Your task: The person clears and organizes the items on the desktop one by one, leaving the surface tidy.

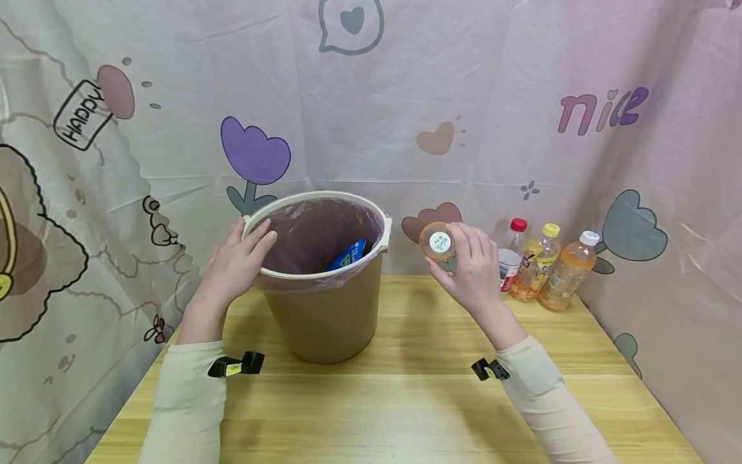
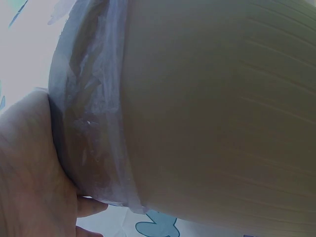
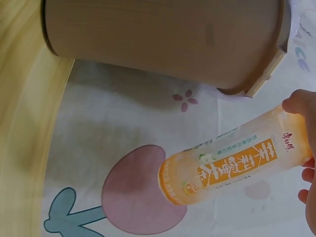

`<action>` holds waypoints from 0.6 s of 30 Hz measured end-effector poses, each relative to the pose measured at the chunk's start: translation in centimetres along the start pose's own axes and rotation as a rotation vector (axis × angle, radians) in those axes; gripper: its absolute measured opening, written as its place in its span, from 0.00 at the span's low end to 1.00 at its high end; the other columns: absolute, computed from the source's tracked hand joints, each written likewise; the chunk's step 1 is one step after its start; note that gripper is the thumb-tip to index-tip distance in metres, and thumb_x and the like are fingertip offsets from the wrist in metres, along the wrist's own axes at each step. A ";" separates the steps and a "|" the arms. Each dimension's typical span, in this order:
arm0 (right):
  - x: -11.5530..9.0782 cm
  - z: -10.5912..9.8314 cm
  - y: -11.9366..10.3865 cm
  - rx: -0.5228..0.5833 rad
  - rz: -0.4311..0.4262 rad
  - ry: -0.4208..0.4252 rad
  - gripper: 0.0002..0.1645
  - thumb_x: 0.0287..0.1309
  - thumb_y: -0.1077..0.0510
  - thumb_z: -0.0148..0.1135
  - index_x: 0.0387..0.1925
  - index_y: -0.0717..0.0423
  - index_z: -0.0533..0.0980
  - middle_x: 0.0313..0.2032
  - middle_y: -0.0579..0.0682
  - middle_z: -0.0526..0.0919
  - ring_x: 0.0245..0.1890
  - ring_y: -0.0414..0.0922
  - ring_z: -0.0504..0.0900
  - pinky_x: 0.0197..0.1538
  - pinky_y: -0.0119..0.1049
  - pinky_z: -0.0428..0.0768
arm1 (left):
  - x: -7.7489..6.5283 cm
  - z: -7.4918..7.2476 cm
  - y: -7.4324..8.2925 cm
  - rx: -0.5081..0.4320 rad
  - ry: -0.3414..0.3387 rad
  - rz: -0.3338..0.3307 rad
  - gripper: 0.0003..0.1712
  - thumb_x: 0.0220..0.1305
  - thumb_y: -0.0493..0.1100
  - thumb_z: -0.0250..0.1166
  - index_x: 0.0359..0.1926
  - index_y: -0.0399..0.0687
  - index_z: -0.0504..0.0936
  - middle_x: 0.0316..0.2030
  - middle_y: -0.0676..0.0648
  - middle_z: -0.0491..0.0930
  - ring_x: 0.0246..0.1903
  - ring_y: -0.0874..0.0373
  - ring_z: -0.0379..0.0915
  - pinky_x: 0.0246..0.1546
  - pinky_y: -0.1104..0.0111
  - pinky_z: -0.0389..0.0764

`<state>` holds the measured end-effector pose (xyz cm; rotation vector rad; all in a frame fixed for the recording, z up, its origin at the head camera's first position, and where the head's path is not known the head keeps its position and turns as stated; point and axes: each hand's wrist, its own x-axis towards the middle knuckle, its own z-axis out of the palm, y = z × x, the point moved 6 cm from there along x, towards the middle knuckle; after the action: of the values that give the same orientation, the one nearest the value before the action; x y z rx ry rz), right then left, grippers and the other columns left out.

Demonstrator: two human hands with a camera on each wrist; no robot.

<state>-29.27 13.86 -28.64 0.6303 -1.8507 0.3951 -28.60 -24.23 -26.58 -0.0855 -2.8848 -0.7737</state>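
A tall brown trash bin (image 1: 324, 322) with a pale rim and clear liner stands on the table; a blue packet (image 1: 348, 255) lies inside. My left hand (image 1: 239, 264) holds the bin's near-left rim, with some fingers over the inner side. In the left wrist view, other fingertips (image 2: 91, 206) show beyond the liner's outer fold (image 2: 89, 123). To the right of the bin, my right hand (image 1: 472, 261) grips a plastic drink bottle (image 3: 227, 158) with an orange label, raised above the table. Its white round end (image 1: 440, 241) faces the head camera.
At the table's back right stand several bottles: one with a red cap (image 1: 518, 225), one with a yellow cap (image 1: 551, 230) and one with a white cap (image 1: 589, 238). A printed curtain (image 1: 371, 116) hangs behind and beside the wooden table (image 1: 371, 419).
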 end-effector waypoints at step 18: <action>2.9 -0.5 -1.7 0.035 -0.059 0.033 0.37 0.51 0.46 0.68 0.58 0.62 0.71 0.55 0.60 0.78 0.54 0.59 0.74 0.53 0.53 0.73 | 0.1 0.0 0.0 -0.001 0.002 0.004 0.42 0.71 0.72 0.30 0.77 0.57 0.49 0.77 0.34 0.29 0.75 0.32 0.28 0.67 0.29 0.34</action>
<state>-28.63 12.12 -25.81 0.6967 -1.7927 0.3976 -28.68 -24.24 -26.59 -0.0901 -2.8820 -0.7740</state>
